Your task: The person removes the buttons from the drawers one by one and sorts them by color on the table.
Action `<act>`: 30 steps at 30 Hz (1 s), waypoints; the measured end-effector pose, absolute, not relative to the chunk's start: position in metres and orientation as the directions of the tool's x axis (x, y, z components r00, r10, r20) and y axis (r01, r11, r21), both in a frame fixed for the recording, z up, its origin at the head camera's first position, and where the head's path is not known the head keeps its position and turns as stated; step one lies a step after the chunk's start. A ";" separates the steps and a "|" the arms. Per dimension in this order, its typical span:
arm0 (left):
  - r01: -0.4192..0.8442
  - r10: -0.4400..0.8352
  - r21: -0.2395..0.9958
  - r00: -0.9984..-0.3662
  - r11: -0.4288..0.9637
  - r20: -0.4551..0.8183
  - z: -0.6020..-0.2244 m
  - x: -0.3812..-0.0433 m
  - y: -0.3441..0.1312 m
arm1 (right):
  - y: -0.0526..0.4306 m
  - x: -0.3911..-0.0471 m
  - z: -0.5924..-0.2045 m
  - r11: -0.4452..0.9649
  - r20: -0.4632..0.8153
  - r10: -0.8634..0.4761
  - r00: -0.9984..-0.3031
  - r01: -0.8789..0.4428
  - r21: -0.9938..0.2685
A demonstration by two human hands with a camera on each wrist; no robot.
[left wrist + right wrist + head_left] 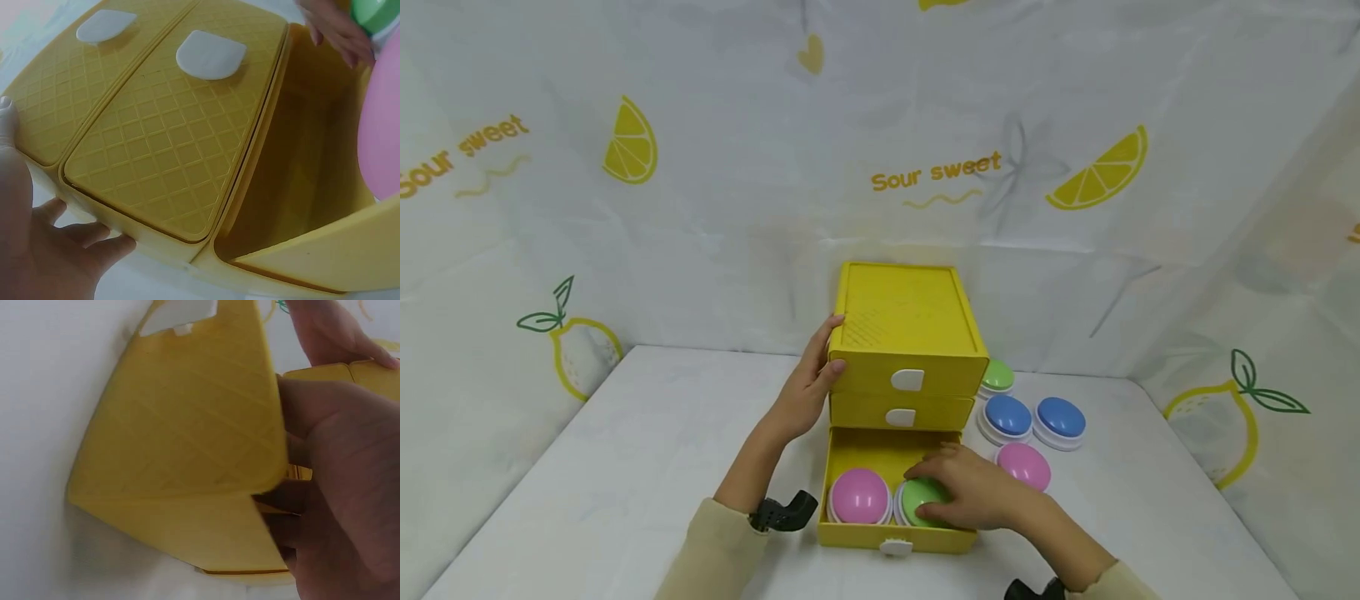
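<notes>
A yellow drawer cabinet (902, 312) stands upright with its bottom drawer (850, 536) pulled out. My left hand (803, 398) rests against the cabinet's left side, its thumb near the front corner; in the left wrist view its fingers (112, 250) touch the side wall. Inside the open drawer, a pink dome button (860, 497) with a white base sits on the left. Next to it my right hand (977, 490) grips a green dome button (919, 500), fingers over its far side and thumb nearer me. In the right wrist view the drawer front (181, 425) hides that button.
To the right of the cabinet stand two blue dome buttons (1008, 415), a pink dome button (1024, 465) and another green one (997, 375), partly behind the cabinet. A white lemon-print sheet (737, 208) hangs behind the white table (587, 500).
</notes>
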State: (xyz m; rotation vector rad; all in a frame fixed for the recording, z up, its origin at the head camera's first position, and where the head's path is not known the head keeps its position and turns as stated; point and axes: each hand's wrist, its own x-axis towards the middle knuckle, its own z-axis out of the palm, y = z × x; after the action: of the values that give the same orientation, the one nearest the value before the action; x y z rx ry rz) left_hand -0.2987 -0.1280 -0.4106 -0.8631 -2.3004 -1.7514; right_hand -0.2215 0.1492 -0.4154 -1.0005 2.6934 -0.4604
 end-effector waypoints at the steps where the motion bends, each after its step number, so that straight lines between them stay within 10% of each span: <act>1: 0.508 0.363 0.846 -0.828 0.165 0.427 -0.410 -0.298 -0.128 | 0.150 -0.222 -0.414 0.714 -0.108 -0.667 -0.737 -0.591 -0.375; 15: 0.498 0.353 0.849 -0.837 0.178 0.418 -0.411 -0.298 -0.127 | 0.160 -0.230 -0.406 0.637 -0.121 -0.690 -0.714 -0.519 -0.570; 30: 0.507 0.361 0.846 -0.829 0.166 0.426 -0.409 -0.297 -0.127 | 0.229 -0.222 -0.402 0.441 0.227 -0.491 -0.841 -0.465 -0.768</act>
State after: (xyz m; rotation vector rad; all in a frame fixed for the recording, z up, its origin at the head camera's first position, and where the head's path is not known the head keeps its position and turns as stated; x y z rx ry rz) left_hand -0.2974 -0.1273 -0.4089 -0.8618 -2.2995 -1.7504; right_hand -0.2225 0.2294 -0.4017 -0.8767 2.6415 -1.3927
